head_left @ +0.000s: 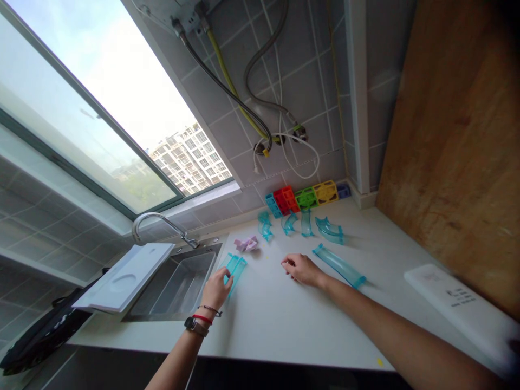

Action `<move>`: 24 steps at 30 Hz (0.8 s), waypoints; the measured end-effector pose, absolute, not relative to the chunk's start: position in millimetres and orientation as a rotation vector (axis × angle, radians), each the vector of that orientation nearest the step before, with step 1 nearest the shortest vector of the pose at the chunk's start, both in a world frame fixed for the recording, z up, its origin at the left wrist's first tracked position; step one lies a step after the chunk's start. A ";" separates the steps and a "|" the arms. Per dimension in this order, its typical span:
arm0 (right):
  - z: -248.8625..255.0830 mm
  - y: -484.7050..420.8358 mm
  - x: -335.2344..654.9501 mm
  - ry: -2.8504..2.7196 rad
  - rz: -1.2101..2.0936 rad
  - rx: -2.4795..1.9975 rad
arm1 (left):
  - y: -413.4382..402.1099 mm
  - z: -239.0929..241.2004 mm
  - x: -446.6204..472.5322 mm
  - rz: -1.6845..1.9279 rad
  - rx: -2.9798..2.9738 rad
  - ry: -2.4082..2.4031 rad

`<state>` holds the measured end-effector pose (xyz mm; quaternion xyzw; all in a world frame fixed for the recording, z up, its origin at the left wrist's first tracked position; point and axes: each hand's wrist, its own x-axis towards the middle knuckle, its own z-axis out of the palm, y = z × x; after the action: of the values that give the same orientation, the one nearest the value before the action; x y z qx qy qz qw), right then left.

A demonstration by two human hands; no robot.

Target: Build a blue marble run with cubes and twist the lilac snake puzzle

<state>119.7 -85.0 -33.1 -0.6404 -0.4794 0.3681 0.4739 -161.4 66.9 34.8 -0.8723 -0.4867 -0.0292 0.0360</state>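
Observation:
My left hand (216, 290) is closed on clear blue straight track pieces (236, 265) lying on the white counter (284, 319) beside the sink. My right hand (301, 268) rests on the counter with its fingers curled in; whether they hold anything is hidden. A long blue track piece (339, 265) lies just right of that hand. Several curved blue track pieces (300, 225) lie farther back. A small lilac piece (246, 244) sits between them and my left hand.
Coloured blocks, blue, red, green and yellow (303, 197), line the tiled back wall under hoses and cables. A steel sink (179, 287) with a tap and a white tray (125, 277) over it lies at left. A white flat object (463, 303) and a wooden board (455, 135) stand at right.

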 end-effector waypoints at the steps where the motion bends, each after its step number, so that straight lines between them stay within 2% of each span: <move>1: -33.1 -85.0 119.6 -1.173 0.900 -1.566 | 66.6 35.5 -161.3 -0.089 -2.682 -1.491; 9: -30.3 -84.6 118.3 -1.165 0.892 -1.571 | 66.5 39.1 -163.6 -0.079 -2.655 -1.543; 13: -30.0 -84.7 118.3 -1.167 0.885 -1.567 | 57.0 42.5 -151.9 -0.340 -2.665 -1.443; 16: -31.1 -85.3 118.3 -1.170 0.875 -1.561 | 38.5 48.4 -126.4 -0.572 -2.769 -1.266; 24: -34.5 -87.0 117.8 -1.213 0.828 -1.537 | 16.8 28.7 -21.0 -0.678 -3.131 -1.143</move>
<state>117.8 -87.0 -34.5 -0.6318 -0.4985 0.3402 0.4864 -21.0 16.8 28.7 -0.9127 -0.3333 -0.1975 -0.1297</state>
